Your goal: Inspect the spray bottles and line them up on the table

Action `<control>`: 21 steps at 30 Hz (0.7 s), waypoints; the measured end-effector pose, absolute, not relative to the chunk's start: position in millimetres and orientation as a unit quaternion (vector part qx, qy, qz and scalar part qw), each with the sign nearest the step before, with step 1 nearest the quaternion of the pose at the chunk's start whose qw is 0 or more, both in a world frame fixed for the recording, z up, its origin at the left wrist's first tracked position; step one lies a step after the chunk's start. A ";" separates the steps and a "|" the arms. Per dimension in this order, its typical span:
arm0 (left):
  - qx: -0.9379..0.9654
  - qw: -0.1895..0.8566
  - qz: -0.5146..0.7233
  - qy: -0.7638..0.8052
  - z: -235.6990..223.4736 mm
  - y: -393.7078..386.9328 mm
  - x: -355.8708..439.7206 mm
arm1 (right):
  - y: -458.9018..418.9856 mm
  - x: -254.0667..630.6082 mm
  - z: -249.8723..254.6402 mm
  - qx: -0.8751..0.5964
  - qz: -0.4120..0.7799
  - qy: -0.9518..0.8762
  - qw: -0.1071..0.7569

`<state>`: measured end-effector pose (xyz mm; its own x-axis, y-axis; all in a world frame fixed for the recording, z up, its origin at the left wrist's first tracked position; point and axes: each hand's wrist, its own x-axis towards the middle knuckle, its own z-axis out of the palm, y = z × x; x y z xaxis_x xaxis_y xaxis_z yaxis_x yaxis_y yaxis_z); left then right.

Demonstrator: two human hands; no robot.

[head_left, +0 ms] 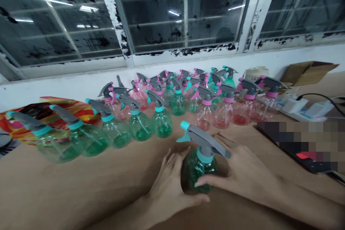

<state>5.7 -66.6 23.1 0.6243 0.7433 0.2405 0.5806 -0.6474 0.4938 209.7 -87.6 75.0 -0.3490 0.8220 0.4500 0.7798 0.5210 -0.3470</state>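
Note:
A green spray bottle (pixel 199 167) with a grey trigger head and turquoise collar stands upright between my two hands at the front of the table. My right hand (pixel 242 165) wraps its right side, the thumb lying across the front of the bottle. From the left, my left hand (pixel 171 176) cups the same bottle, its thumb low in front and its fingertips partly hidden behind. Beyond my hands, more green spray bottles (pixel 140 125) with turquoise collars line up on the left. Pink spray bottles (pixel 226 113) with pink collars stand to the right.
More spray bottles crowd behind the front rows, below a barred window (pixel 183 10). A colourful plastic bag (pixel 83 109) lies at the left. On the right are a dark phone-like device (pixel 293 151), a power strip (pixel 304 111) with plugs, and an open cardboard box (pixel 307 72).

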 end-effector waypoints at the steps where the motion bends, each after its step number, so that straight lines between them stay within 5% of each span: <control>1: 0.885 0.189 0.216 0.365 23.4 -66.5 10.3 | -87.2 214.0 76.8 -0.476 0.066 -0.821 0.308; 7: 0.896 0.228 0.213 0.317 27.1 -60.5 34.9 | -76.7 230.5 79.8 -0.414 0.280 -0.764 0.408; 13: 0.899 0.253 0.193 0.301 30.9 -52.1 50.6 | -68.3 223.3 80.4 -0.426 0.275 -0.723 0.470; 21: 0.913 0.145 0.129 0.360 24.0 -35.4 14.3 | -46.9 227.3 77.2 -0.401 0.323 -0.705 0.488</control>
<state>14.3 -35.4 24.0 0.7074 0.6947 0.1303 0.6201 -0.6984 0.3574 227.3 -46.9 77.2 -0.2030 0.8803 0.4287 0.2498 0.4699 -0.8466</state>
